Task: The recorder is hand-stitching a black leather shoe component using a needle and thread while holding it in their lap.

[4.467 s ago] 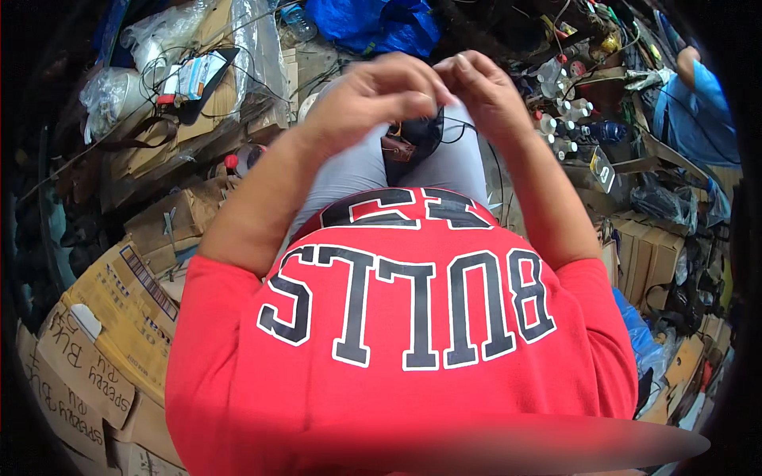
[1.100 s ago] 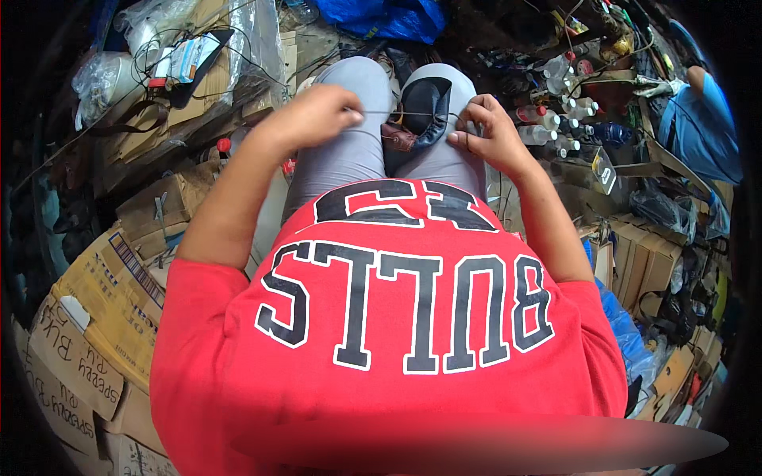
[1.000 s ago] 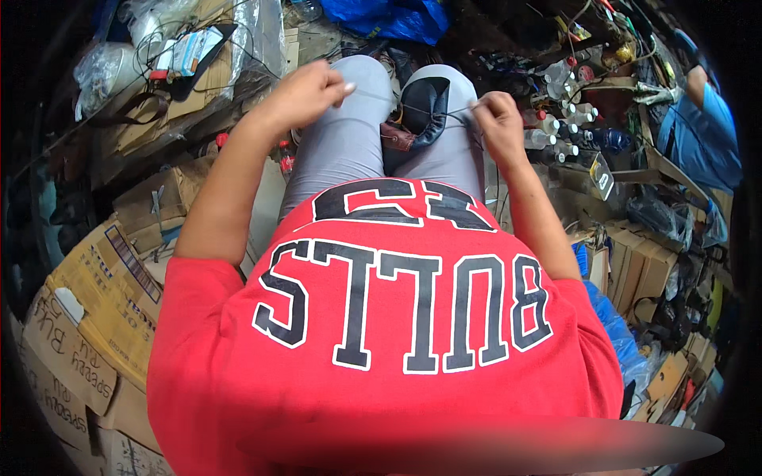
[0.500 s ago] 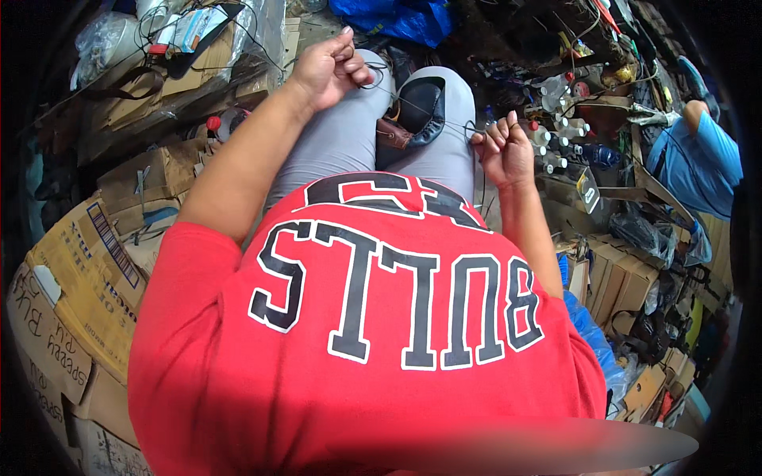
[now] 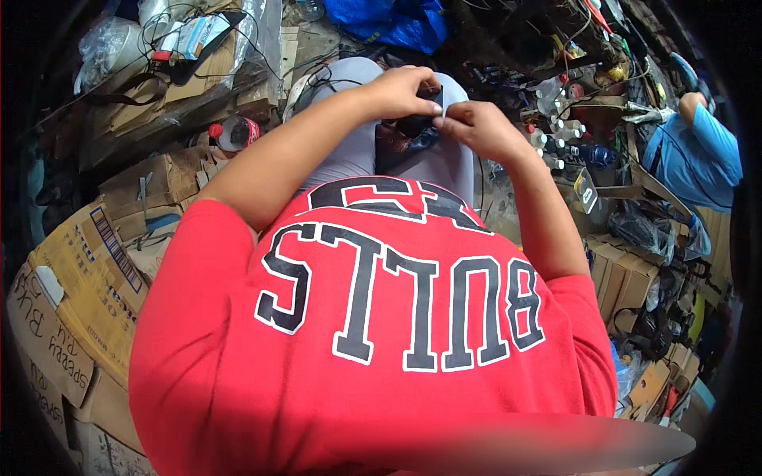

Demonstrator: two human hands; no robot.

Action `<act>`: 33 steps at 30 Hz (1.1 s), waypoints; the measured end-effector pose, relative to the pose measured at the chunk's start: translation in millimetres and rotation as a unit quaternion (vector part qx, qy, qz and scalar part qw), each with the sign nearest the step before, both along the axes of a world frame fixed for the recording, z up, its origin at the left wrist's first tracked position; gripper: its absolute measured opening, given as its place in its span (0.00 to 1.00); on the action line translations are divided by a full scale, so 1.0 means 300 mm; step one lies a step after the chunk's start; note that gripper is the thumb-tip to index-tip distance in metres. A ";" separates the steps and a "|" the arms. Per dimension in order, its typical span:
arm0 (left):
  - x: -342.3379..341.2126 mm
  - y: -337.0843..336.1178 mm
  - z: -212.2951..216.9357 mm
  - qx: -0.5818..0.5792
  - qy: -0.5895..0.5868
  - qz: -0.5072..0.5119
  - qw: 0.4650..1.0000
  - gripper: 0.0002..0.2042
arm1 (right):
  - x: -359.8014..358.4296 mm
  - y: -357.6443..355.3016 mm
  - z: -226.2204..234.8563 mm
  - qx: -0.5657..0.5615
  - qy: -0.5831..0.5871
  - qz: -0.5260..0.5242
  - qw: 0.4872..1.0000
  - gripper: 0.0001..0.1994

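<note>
A dark leather shoe (image 5: 417, 141) with a brown part sits between my knees, its upper side partly covered by my hands. My left hand (image 5: 405, 91) reaches over it from the left with its fingers curled in; what they grip is hidden. Close beside it, my right hand (image 5: 480, 129) has thumb and forefinger pinched at a short, thin, pale piece (image 5: 443, 113), too small to name. The two hands nearly meet above the shoe. Dark thread (image 5: 321, 77) lies looped by my left knee.
Cardboard boxes (image 5: 87, 293) are stacked at the left, below a plastic-covered bench edge (image 5: 262, 47). A red-capped bottle (image 5: 234, 133) stands near my left arm. Several small bottles (image 5: 559, 139) crowd the right. A person in a blue shirt (image 5: 690, 159) is at the far right.
Both hands have come inward from wide apart, where dark thread was stretched between them, and now meet over the shoe. The thread has slackened by the left knee.
</note>
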State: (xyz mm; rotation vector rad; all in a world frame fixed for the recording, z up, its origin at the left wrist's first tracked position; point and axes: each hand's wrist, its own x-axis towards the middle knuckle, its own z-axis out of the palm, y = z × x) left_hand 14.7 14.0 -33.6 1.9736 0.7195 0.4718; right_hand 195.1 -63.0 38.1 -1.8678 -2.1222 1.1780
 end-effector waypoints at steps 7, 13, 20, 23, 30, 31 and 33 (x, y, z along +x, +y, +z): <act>0.065 0.015 0.033 -0.027 0.081 -0.062 0.994 0.17 | 0.048 -0.102 0.017 -0.003 0.076 -0.009 0.997 0.09; 0.040 0.048 0.014 -0.152 0.001 -0.095 0.984 0.13 | 0.065 -0.170 0.114 0.137 0.163 -0.082 0.973 0.05; 0.012 0.075 0.043 -0.226 0.019 -0.152 0.962 0.14 | 0.015 -0.119 0.024 0.160 0.039 -0.054 0.985 0.09; 0.008 0.075 0.057 -0.224 0.034 -0.148 0.963 0.14 | 0.019 -0.099 0.006 0.167 0.017 -0.034 0.985 0.09; 0.012 0.083 0.045 -0.208 0.051 -0.154 0.964 0.15 | -0.003 -0.078 0.011 0.151 -0.012 -0.035 0.988 0.09; 0.018 0.086 0.044 -0.208 0.050 -0.154 0.965 0.15 | 0.001 -0.076 0.001 0.143 0.006 -0.039 0.989 0.09; 0.028 0.093 0.041 -0.195 0.068 -0.164 0.965 0.15 | 0.016 -0.071 -0.023 0.134 0.023 -0.044 0.990 0.10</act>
